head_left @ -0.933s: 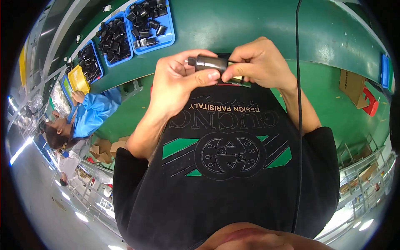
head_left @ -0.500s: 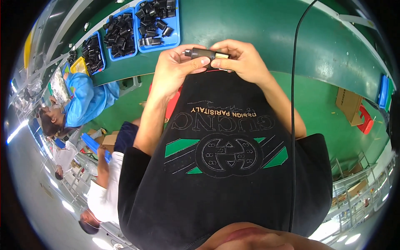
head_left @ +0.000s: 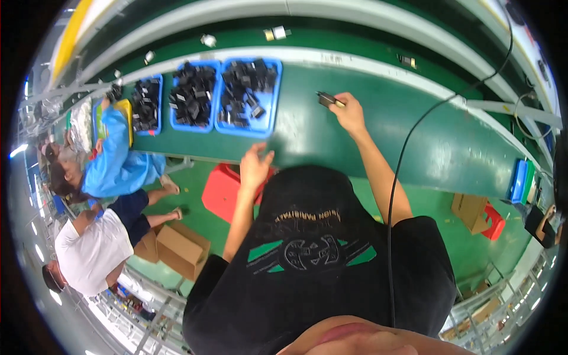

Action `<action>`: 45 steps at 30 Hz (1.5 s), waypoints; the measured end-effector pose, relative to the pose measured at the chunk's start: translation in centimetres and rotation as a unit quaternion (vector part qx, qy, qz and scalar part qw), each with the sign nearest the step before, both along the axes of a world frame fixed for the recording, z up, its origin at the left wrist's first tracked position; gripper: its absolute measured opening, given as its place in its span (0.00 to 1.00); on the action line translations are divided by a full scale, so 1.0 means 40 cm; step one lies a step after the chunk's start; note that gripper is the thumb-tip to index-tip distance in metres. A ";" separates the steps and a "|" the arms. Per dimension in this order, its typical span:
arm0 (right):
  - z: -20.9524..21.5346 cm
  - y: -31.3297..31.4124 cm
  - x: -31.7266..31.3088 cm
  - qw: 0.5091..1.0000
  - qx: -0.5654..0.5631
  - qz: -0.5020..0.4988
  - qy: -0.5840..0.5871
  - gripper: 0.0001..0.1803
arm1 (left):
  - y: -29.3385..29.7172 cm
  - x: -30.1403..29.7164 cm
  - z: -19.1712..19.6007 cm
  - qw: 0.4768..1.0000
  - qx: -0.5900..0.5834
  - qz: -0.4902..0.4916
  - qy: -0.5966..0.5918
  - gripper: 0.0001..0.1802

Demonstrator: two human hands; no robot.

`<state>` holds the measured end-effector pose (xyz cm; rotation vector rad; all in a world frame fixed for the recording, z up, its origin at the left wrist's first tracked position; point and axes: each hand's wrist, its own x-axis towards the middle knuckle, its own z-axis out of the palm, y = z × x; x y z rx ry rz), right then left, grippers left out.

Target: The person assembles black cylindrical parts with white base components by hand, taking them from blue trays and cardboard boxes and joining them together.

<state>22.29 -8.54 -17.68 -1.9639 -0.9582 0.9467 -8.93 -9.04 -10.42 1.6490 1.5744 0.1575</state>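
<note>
Device (head_left: 326,99), black with a pale yellowish end, sits in the right hand (head_left: 350,113), pinched between thumb and fingers at that yellowish end. Its long axis slants: the dark end points away from the right fingertips, leftward and slightly toward the far side of the bench (head_left: 449,148). Whether it touches the bench top or is held just above it, I cannot tell.

The right hand is the nearer of the 2. From the left hand (head_left: 255,165), the device lies forward and to the right, well apart.

The right forearm extends forward over the bench, with the back of the hand largely upward. The left hand is lower, close to the body at the bench's near edge, its thumb and fingers parted and nothing visible between them.

Just forward of the left hand is the nearest blue tray (head_left: 260,123), partly filled with black parts (head_left: 255,77); 2 more blue trays stand farther left. Below and left of that hand is a red stool (head_left: 219,192).
</note>
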 end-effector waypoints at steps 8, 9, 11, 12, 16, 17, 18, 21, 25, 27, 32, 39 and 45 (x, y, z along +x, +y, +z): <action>-0.192 0.316 0.219 0.984 -0.042 -0.104 -0.140 0.23 | 0.184 -0.057 -0.156 0.963 0.244 -0.039 0.108 0.29; -0.194 0.344 0.227 0.983 -0.048 -0.117 -0.134 0.23 | 0.208 -0.061 -0.169 0.962 0.237 -0.042 0.126 0.31; -0.207 0.379 0.250 0.980 -0.054 -0.139 -0.131 0.22 | 0.255 -0.060 -0.198 0.964 0.217 -0.046 0.147 0.31; -0.219 0.383 0.263 0.968 -0.068 -0.157 -0.183 0.21 | 0.282 -0.058 -0.214 0.964 0.219 -0.052 0.143 0.31; -0.224 0.441 0.191 0.832 0.020 -0.233 -0.503 0.17 | 0.306 -0.100 -0.267 0.978 0.197 -0.006 0.070 0.25; -0.209 0.450 0.167 0.842 0.053 -0.202 -0.498 0.16 | 0.309 -0.099 -0.265 0.979 0.193 0.008 0.060 0.24; -0.195 0.464 0.148 0.851 0.085 -0.171 -0.490 0.15 | 0.314 -0.093 -0.254 0.982 0.179 0.024 0.057 0.22; -0.159 0.548 0.076 0.907 -0.040 -0.030 -0.418 0.19 | 0.318 -0.112 -0.264 0.981 0.188 0.032 0.044 0.13; -0.226 0.685 -0.001 0.910 -0.210 -0.004 -0.357 0.34 | 0.309 -0.124 -0.238 0.984 0.138 0.109 -0.014 0.17; -0.265 0.728 -0.053 0.903 -0.185 -0.005 -0.388 0.40 | 0.301 -0.120 -0.180 0.972 0.107 0.191 -0.080 0.22; -0.248 0.754 -0.091 0.968 -0.029 -0.070 -0.239 0.28 | 0.274 -0.135 0.014 0.859 -0.097 0.347 -0.364 0.28; 0.080 0.443 -0.216 0.949 0.163 -0.037 0.266 0.16 | 0.236 -0.110 0.134 0.700 -0.171 0.336 -0.606 0.31; 0.425 0.058 -0.329 0.883 0.076 0.166 0.433 0.20 | 0.170 -0.010 0.227 0.661 -0.180 0.293 -0.667 0.34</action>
